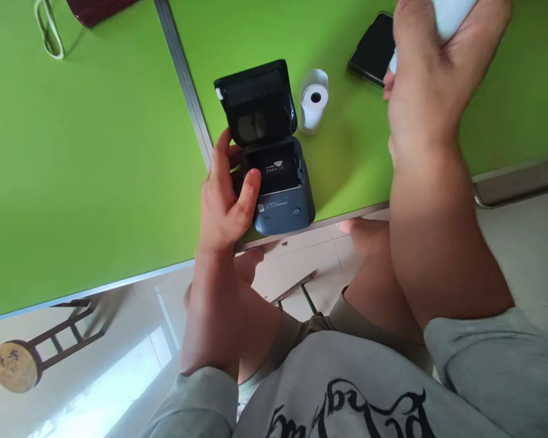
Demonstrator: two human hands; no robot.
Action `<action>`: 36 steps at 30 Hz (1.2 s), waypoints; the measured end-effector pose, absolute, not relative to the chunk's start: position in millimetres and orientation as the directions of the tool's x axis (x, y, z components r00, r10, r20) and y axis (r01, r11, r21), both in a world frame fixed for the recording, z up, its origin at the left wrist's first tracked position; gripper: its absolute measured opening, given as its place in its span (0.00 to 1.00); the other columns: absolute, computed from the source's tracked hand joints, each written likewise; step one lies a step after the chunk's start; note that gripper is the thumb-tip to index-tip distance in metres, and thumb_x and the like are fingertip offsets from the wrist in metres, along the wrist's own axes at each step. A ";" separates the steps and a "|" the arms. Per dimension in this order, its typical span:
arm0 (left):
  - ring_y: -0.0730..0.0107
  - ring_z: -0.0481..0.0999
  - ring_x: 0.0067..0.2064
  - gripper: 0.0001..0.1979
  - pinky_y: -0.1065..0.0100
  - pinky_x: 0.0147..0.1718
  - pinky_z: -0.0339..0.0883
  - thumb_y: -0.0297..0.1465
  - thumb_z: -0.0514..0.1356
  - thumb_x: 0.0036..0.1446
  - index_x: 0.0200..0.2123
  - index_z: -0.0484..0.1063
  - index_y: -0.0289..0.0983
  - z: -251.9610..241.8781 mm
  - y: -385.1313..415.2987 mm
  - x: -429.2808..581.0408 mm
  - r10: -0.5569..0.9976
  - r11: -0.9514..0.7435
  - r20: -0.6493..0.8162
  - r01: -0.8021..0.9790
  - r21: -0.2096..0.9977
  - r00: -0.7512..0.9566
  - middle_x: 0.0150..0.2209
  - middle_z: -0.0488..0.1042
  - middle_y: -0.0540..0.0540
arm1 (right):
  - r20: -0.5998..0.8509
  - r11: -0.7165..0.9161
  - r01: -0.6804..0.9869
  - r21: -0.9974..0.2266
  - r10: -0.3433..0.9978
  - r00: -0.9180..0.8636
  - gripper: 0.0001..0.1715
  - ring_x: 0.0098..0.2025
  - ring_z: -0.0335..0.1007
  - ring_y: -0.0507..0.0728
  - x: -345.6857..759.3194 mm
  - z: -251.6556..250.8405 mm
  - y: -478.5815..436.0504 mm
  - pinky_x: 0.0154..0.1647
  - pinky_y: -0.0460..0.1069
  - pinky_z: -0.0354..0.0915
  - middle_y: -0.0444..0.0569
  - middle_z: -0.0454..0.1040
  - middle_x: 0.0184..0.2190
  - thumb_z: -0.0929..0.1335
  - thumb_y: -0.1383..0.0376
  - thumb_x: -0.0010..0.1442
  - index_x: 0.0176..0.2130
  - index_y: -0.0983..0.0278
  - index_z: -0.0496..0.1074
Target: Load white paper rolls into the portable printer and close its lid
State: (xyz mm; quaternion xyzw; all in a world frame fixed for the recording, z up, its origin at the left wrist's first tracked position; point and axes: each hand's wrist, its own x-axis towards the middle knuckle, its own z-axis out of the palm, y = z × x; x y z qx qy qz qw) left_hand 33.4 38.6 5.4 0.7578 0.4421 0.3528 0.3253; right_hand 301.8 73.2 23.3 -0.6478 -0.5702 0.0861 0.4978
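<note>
A small dark blue-grey label printer [285,213] stands near the table's front edge with its black lid [260,106] tipped up. My left hand [228,204] grips its left side, the thumb lying over the rim of the inner bay and the fingers behind. Just right of the lid, a white paper roll [318,112] with a dark core hole sits on the table. At the upper right my right hand [432,79] is closed around a smooth white object [452,15]; the frame edge and my hand hide most of it, so its kind is unclear.
A black phone [372,48] lies beside my right hand. A metal strip [182,73] divides the green tabletop [95,170]. Farther left are a dark red object [98,9] and a white cord loop [50,33]. A round wooden stool [16,365] is on the floor.
</note>
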 end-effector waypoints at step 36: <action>0.51 0.76 0.56 0.34 0.49 0.56 0.72 0.50 0.53 0.66 0.68 0.55 0.37 14.6 35.6 37.1 0.925 -0.320 0.149 0.502 0.803 0.350 0.58 0.72 0.37 | 0.465 0.200 0.764 -0.613 0.873 0.145 0.12 0.43 0.71 0.58 259.3 28.8 48.1 0.50 0.59 0.72 0.49 0.70 0.41 0.69 0.68 0.61 0.44 0.58 0.64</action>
